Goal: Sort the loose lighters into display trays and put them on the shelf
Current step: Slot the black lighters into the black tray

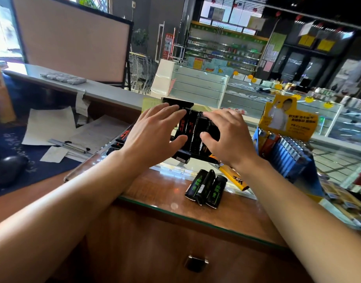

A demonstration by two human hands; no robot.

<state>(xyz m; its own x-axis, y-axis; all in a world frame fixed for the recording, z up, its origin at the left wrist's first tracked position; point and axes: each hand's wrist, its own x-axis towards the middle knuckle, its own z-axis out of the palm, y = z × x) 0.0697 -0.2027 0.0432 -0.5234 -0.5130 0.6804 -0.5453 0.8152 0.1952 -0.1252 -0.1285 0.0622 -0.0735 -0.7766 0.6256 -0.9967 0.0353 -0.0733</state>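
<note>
Both hands rest on a black display tray point(193, 137) of upright black lighters at the far edge of the glass counter point(175, 205). The left hand point(153, 132) lies at its 9 o'clock side with straight fingers pressing the lighter tops and thumb against the front. The right hand point(229, 135) at 3 o'clock curls loosely over the row. Three loose green-printed lighters point(206, 188) lie flat at 6 o'clock from the tray, nearer the right hand, long axes running roughly 12 to 6.

both hands point(153, 133) on black lighters point(193, 129), counter point(165, 193)
</note>
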